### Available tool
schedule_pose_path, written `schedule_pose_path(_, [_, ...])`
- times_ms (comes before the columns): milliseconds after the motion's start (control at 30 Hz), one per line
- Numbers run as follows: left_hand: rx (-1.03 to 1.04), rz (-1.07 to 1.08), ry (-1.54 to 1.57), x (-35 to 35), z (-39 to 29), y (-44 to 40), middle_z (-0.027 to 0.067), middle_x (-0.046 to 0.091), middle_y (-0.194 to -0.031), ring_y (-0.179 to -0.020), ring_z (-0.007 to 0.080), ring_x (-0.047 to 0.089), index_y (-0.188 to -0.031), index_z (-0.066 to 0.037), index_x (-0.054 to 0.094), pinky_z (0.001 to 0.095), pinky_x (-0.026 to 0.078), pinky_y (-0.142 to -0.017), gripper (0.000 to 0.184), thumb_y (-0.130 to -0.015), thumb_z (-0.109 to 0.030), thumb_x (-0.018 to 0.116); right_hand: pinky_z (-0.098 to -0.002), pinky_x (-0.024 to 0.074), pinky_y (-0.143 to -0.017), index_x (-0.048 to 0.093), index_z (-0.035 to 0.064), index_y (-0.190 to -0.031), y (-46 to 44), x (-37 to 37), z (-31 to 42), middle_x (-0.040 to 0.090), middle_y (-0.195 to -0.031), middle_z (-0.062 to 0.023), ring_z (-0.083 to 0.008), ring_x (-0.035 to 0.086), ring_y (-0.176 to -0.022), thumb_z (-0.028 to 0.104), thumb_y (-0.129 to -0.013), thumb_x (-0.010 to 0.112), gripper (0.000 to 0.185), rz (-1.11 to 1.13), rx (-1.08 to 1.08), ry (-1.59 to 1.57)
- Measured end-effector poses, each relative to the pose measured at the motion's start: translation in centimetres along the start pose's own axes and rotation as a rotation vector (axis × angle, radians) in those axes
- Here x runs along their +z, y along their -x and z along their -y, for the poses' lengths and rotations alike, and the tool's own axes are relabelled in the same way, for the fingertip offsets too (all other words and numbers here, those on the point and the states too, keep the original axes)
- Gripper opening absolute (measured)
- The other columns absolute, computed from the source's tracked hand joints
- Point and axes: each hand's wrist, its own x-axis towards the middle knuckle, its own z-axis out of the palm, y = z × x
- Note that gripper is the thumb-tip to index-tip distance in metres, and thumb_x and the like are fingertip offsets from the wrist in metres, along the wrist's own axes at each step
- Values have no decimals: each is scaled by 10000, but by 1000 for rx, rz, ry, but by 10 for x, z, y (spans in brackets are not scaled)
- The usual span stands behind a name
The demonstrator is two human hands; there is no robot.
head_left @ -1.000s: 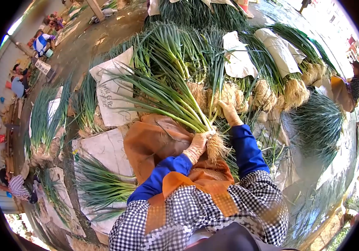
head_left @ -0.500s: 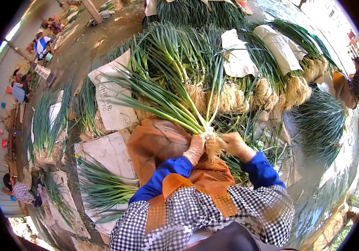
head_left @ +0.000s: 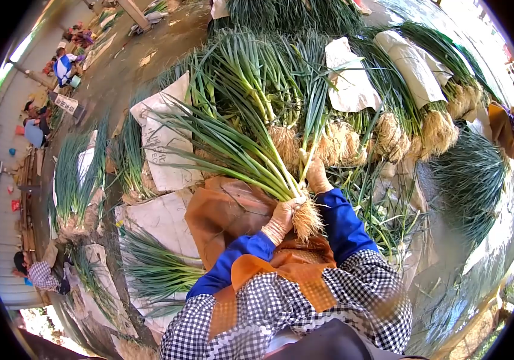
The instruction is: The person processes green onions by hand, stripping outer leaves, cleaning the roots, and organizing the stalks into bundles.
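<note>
My left hand (head_left: 281, 217) is closed around the white lower stems of a bunch of green onions (head_left: 256, 162), just above its pale, stringy roots (head_left: 307, 221). The long leaves fan up and to the left over an orange-brown apron (head_left: 218, 207) on my lap. My right hand (head_left: 317, 175) is closed at a more upright stalk on the bunch's right side, a little above my left hand. Part of its grip is hidden behind the stalk.
Piled green onions with dangling roots (head_left: 342, 144) lie ahead, partly under white sacks (head_left: 410, 66). A smaller bunch (head_left: 158, 273) rests on sacking at my left. Loose leaves (head_left: 389, 222) litter the right side. Several people sit farther left, and one person (head_left: 509, 129) is at right.
My right hand has moved from beside the roots up and left to the stalks, so the roots now show more fully. My left hand still grips the bunch, slightly lower in view.
</note>
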Motion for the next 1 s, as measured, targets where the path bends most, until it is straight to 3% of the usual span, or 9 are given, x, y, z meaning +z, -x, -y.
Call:
schedule_pose_path(133, [12,-109,-61,11,-1,2,51,627,-905,-819,135,593,-1057,17,577,244,477,-747,269,-794,-39,590,-414,454,-593,612,110,-758,11,-3,-34,600,-674,-152,-364,580,-671,458,-870,464,394,-320,-126,749])
schedule_pose_path(267, [-17,-155,71,-14,9,-11,65,630,-934,-829,141,596,-1074,23,576,254,476,-774,268,-824,-73,563,-373,442,-534,582,68,-733,62,-23,-27,580,-652,-144,-304,572,-590,283,-889,499,279,-122,-522,664])
schedule_pose_path(400, [-98,-145,193,-7,-17,-10,86,626,-991,-876,160,596,-1124,4,552,298,492,-783,308,-834,-101,541,-257,432,-554,626,14,-806,134,-97,7,592,-649,-20,-76,506,-586,237,-891,534,256,-112,124,187])
schedule_pose_path(467, [-112,-137,223,-17,-12,-14,110,621,-1026,-906,175,594,-1149,4,531,308,491,-795,332,-835,-104,537,-331,434,-466,625,56,-792,126,-153,-26,620,-651,-86,-186,552,-503,335,-889,521,314,80,66,1141])
schedule_pose_path(533, [-95,-27,192,-1,-20,-3,121,617,-1044,-915,185,593,-1143,9,530,312,489,-799,329,-832,-97,533,-378,491,-685,616,45,-994,113,-150,4,656,-899,-148,-323,629,-774,410,-881,486,404,420,398,1481])
schedule_pose_path(667, [-144,-14,171,-12,-14,-6,109,629,-952,-853,197,607,-1097,11,550,316,502,-760,290,-829,-97,538,-353,482,-705,583,71,-1082,68,-61,18,616,-814,-129,-336,599,-772,405,-869,509,402,164,-101,467])
schedule_pose_path(767, [-63,-127,135,-9,-12,-7,93,633,-876,-780,185,610,-1016,10,583,304,505,-724,230,-825,-111,542,-356,478,-636,601,115,-1043,30,-20,-13,595,-819,-102,-279,597,-764,352,-855,533,310,363,-297,616])
schedule_pose_path(800, [-49,-171,109,-12,-11,-6,79,637,-858,-763,175,609,-980,5,601,292,502,-720,211,-817,-119,546,-360,464,-561,623,112,-899,37,-17,9,589,-719,-114,-279,594,-656,332,-857,532,242,197,-702,768])
schedule_pose_path(1000, [-41,-210,200,3,-18,-2,62,622,-804,-719,168,599,-954,-9,578,305,509,-661,155,-839,-91,516,-386,418,-432,528,127,-596,91,-33,41,519,-522,-104,-293,524,-456,287,-795,602,266,331,-770,726])
